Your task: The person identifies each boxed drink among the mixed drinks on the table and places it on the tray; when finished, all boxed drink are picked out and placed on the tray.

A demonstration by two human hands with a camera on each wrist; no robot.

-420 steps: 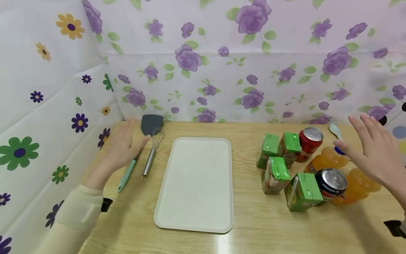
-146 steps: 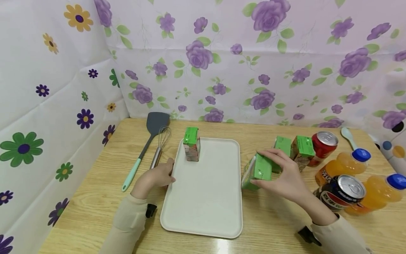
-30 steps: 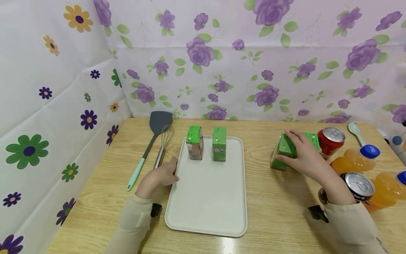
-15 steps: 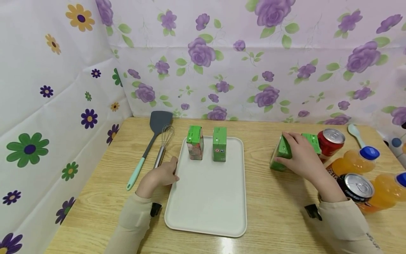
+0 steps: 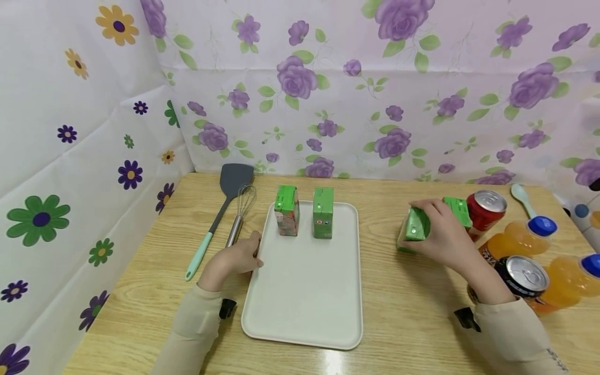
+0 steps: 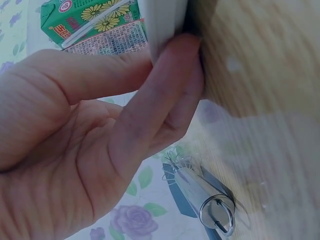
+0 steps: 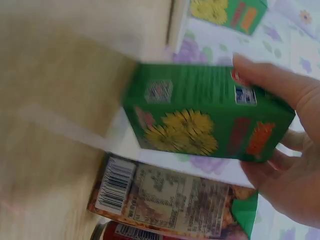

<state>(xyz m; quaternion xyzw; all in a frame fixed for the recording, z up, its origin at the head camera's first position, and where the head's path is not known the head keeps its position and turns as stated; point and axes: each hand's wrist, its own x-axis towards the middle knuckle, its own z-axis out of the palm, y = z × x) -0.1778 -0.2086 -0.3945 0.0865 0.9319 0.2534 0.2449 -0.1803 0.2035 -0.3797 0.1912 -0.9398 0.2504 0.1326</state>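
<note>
My left hand (image 5: 234, 259) pinches the left rim of a white rectangular tray (image 5: 302, 297), thumb over the edge and fingers curled below in the left wrist view. At the tray's far end stand two drink cartons: a green and pink one (image 5: 287, 212) and a green one (image 5: 323, 214). To the right of the tray, my right hand (image 5: 442, 237) grips the top of another green drink carton (image 7: 185, 112) with yellow flowers, thumb and fingers on opposite sides. Close beside it stands a brown and green carton (image 7: 170, 197), partly hidden by the hand in the head view.
A red can (image 5: 486, 211), a dark can (image 5: 522, 276) and two orange drink bottles (image 5: 520, 239) stand at the right, near a pale spoon (image 5: 522, 199). A spatula (image 5: 199, 256) and a whisk (image 5: 234, 232) lie left of the tray. Flowered cloth (image 5: 300, 125) rises behind the table.
Two cartons have gone from the right-hand group onto the tray's far end. The right hand has gone back and closed its grip on another, which has turned slightly. The left hand stays at the rim.
</note>
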